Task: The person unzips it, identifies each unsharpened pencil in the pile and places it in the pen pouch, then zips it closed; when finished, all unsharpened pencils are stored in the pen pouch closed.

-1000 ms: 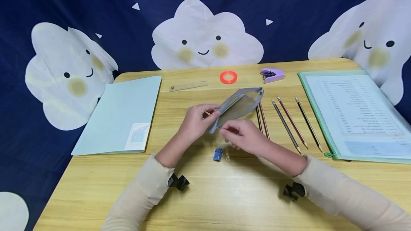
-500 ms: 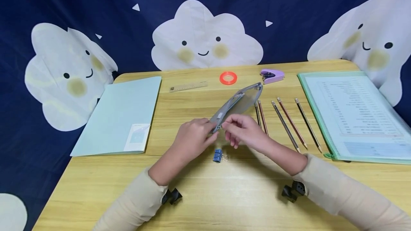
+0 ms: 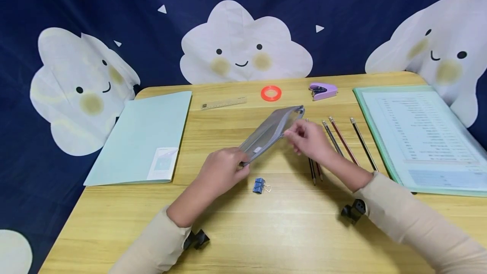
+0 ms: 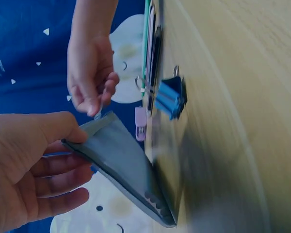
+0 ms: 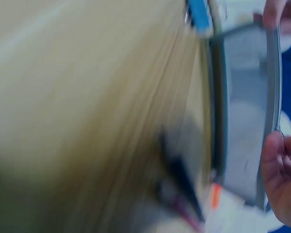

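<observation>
Above the table is a grey see-through zip pouch [image 3: 262, 132], tilted, with its far end up to the right. My left hand [image 3: 222, 170] grips the pouch's near corner between thumb and fingers. On the pouch's zipped edge, my right hand [image 3: 310, 141] pinches the zipper pull, partway toward the far end; beyond it the mouth still gapes. In the right wrist view the pouch [image 5: 247, 92] stretches between both hands, the right fingers [image 5: 274, 150] at the zip. A blue binder clip [image 3: 259, 185] lies on the table below the pouch.
Several pencils [image 3: 344, 141] lie right of the pouch, some partly behind the right hand. Farther right is a green-edged document folder [image 3: 426, 138]; at left, a pale blue folder [image 3: 144, 134]. A ruler [image 3: 224, 103], red tape roll [image 3: 271, 93] and purple stapler [image 3: 323, 91] lie at the back.
My left hand has shifted down and left to the pouch's near corner. The right hand has slid up and right along the zip, and the near stretch of the mouth has closed.
</observation>
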A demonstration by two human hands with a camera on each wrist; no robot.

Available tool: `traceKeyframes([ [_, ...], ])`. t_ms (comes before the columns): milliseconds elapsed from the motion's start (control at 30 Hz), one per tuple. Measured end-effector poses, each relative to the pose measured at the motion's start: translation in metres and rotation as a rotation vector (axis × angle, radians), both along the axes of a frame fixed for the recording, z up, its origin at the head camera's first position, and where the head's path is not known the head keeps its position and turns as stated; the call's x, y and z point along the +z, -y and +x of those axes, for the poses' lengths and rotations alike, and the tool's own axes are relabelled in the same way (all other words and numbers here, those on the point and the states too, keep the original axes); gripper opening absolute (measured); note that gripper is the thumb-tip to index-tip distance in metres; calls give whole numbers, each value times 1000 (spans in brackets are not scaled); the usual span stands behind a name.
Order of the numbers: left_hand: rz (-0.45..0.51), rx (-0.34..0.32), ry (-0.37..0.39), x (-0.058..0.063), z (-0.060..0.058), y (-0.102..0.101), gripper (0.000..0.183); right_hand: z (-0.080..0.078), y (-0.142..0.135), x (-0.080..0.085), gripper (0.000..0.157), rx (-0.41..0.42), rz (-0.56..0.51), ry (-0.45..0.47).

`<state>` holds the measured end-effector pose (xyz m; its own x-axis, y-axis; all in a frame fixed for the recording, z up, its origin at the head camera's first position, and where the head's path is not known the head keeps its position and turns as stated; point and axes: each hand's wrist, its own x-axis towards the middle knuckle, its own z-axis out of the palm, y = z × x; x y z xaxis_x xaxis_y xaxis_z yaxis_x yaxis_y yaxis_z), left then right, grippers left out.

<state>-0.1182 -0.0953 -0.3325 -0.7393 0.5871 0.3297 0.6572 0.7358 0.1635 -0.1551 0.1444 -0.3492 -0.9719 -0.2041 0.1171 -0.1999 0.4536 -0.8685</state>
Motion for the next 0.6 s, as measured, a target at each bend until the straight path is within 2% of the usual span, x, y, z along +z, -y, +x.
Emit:
traceKeyframes([
  [133,-11,35,73,2,-3,12,6,-13,-26,-2,20,-161,59,-141],
  [233,-17,70,103,4,-11,22,6,-18,-41,-1,22,-280,92,-217],
  [300,-32,95,103,5,-18,28,6,-17,-46,0,23,-309,94,-236],
  [400,-76,148,99,5,-32,36,6,-10,-48,1,22,-253,130,-217],
  [500,-137,204,114,2,-46,43,9,-2,-46,-1,20,-127,187,-116],
  [600,-203,239,156,-7,-56,48,13,5,-41,-6,18,-2,290,-10],
])
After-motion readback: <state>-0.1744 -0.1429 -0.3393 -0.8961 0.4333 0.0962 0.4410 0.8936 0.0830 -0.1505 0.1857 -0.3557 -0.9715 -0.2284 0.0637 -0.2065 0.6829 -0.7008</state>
